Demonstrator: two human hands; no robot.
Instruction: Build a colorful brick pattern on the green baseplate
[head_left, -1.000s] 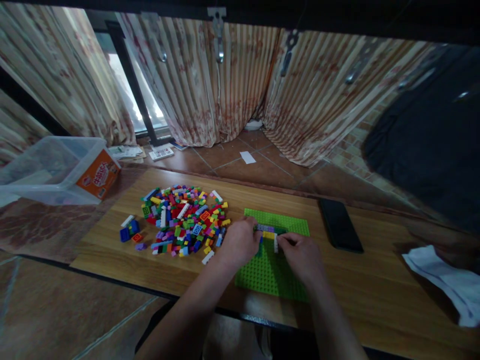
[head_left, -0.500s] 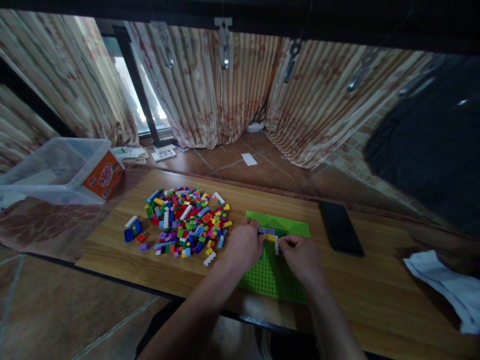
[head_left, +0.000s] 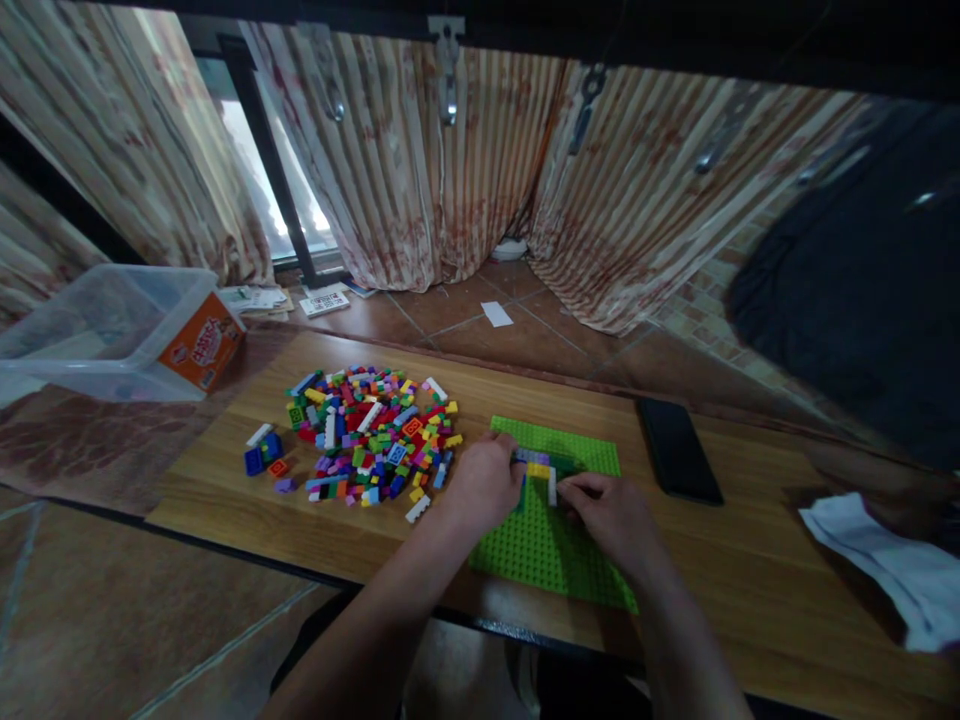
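A green studded baseplate (head_left: 551, 545) lies on the wooden table in front of me. On its upper half sits a row of joined toy bricks: a purple brick (head_left: 537, 457), a yellow brick (head_left: 538, 470) and a dark green brick (head_left: 564, 464). A white toy brick (head_left: 553, 487) points toward me from the row's right part. My left hand (head_left: 489, 482) is closed at the left end of the row, hiding part of it, with some blue showing by the fingertips. With thumb and index finger pinched, my right hand (head_left: 609, 515) touches the white brick's right side.
To the left spreads a large pile of mixed toy bricks (head_left: 375, 440), with a few loose blue bricks (head_left: 255, 460) beside it. A black phone (head_left: 679, 450) and white crumpled paper (head_left: 877, 560) lie to the right. A clear plastic bin (head_left: 97, 385) stands far left.
My right fingers have shifted slightly rightward on the white brick, so more of it shows. My left hand stays at the row's left end. The whole view has shifted a little.
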